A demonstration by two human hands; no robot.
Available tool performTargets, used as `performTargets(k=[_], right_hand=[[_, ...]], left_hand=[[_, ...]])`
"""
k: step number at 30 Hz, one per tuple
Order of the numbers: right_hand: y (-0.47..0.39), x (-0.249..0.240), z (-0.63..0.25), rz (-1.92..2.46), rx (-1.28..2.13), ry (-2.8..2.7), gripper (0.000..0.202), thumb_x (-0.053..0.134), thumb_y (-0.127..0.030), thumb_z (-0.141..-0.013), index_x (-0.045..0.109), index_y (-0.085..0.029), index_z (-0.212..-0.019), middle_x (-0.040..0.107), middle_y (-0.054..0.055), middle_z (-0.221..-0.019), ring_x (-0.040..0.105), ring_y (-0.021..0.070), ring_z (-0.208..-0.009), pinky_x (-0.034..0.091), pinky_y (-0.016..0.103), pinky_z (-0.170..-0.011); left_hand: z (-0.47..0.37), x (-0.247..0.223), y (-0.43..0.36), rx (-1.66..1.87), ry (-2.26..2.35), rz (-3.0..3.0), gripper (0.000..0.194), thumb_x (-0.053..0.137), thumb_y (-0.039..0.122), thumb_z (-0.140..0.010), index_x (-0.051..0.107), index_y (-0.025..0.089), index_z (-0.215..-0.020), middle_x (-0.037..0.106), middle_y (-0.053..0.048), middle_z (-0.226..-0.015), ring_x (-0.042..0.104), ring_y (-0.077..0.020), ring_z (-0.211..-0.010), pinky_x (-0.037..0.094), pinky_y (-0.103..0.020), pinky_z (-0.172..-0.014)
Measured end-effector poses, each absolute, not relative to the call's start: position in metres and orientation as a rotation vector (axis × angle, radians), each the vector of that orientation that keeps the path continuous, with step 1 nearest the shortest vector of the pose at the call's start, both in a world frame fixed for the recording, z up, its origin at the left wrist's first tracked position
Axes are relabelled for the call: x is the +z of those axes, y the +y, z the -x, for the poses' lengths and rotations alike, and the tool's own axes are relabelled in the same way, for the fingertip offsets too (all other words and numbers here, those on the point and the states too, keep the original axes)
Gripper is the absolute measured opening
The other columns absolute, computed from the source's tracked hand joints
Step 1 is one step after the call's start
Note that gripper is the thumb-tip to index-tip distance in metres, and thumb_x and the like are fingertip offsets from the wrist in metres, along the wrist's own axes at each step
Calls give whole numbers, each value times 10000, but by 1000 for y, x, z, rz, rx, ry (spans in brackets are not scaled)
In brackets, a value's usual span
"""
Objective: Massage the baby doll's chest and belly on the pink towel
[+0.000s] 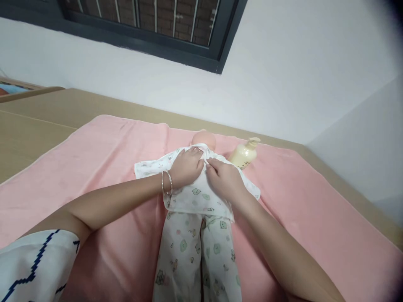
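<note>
One white, green-printed cloth top [195,196], lengthwise away from me, far end pinched by my right hand [227,179]; left hand [187,168] alongside, grip unclear

You get soft, moderate indoor light, its source hard to place. The wall [283,84] reads pale and evenly lit at 1 o'clock; the window [149,25] stays dark at 11. Shade deepens on the pink blanket [110,260] between 7 and 8, below your left forearm [119,201], and around 5, beside your right forearm [277,247]. Your bangles [170,183] glint at 8. Fine print on the white shirt [192,201] looks slightly soft. Dark vignetting clouds your corners at 2 and 4.
</note>
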State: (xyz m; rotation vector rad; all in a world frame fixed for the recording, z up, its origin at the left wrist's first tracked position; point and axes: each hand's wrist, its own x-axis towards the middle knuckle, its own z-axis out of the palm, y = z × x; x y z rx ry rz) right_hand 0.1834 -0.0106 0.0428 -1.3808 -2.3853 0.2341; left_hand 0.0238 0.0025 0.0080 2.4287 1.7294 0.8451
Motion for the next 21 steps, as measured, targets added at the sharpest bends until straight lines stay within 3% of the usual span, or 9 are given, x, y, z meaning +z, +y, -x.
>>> performTargets(k=[6, 9, 15, 17, 21], right_hand=[[29, 15, -193, 1279, 177, -2392, 370, 318, -265, -985, 604, -137, -1181, 605, 174, -1342, 546, 298, -1225, 383, 453, -1068], [24, 12, -190, 1284, 120, -2385, 368, 313, -262, -990, 600, -141, -1187, 621, 167, -1319, 555, 298, -1205, 390, 442, -1053], [-19, 38, -175, 1461, 87, -2382, 297, 353, -245, -988, 647, -199, -1001, 723, 108, -1054, 648, 271, -990, 453, 340, -823], [-23, 42, -174, 1477, 104, -2404, 300, 353, -252, -993, 650, -207, -974, 728, 96, -1015, 657, 263, -951, 452, 331, -788], [-2, 33, -182, 1378, 192, -2377, 348, 326, -275, -1013, 650, -196, -1115, 685, 109, -1217, 607, 263, -1145, 447, 359, -947]], left_hand=[[-39, 1, -29, 828, 1765, -2701, 445, 416, 186, -942, 565, 13, -1325, 588, -214, -1396, 510, -332, -1351, 384, -477, -1137], [-35, 5, -26, 818, 1729, -2719, 401, 404, 178, -940, 617, 34, -1247, 629, -200, -1341, 548, -317, -1306, 418, -450, -1110], [-20, 21, 0, 691, 1786, -2498, 322, 351, 211, -961, 660, 142, -1020, 718, -110, -1069, 668, -252, -1009, 527, -386, -916], [-20, 21, 3, 687, 1812, -2483, 319, 347, 214, -961, 653, 141, -1016, 712, -116, -1059, 662, -262, -1005, 524, -402, -918], [-29, 13, -10, 722, 1800, -2561, 353, 359, 205, -958, 629, 95, -1158, 674, -166, -1190, 609, -301, -1156, 471, -452, -1031]])
